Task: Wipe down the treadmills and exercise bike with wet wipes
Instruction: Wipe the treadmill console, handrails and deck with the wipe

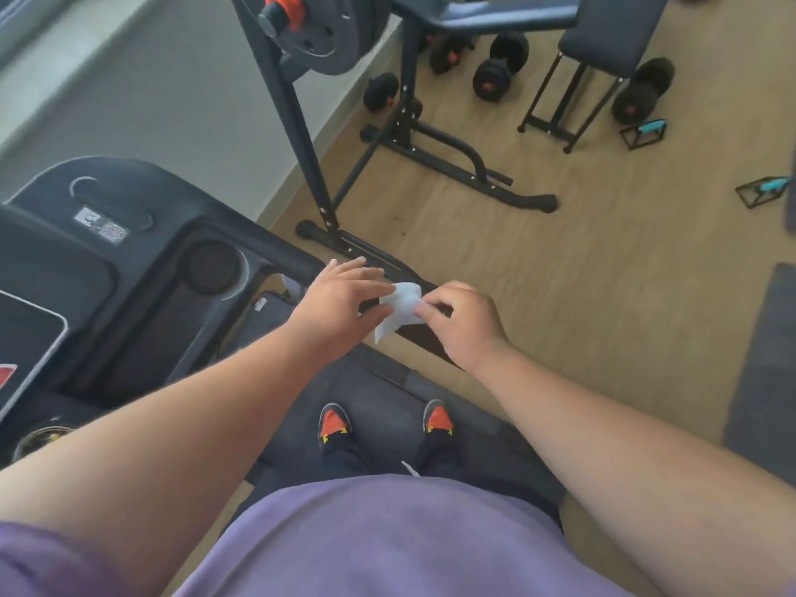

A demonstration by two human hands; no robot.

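Observation:
I stand on a dark treadmill whose console (129,269) fills the left of the view, with a round cup holder and a black handrail (280,256) running toward my hands. A white wet wipe (400,308) hangs between both hands above the treadmill's right side rail. My right hand (461,321) pinches the wipe's right edge with curled fingers. My left hand (344,303) holds the wipe's left side, thumb beneath and fingers stretched over it. My two shoes show on the belt (387,394) below.
A black barbell rack (310,135) with weight plates stands just ahead on the wooden floor. Several dumbbells (499,66), a padded bench (603,40) and two push-up handles (644,133) lie beyond. A grey mat (762,359) lies at the right.

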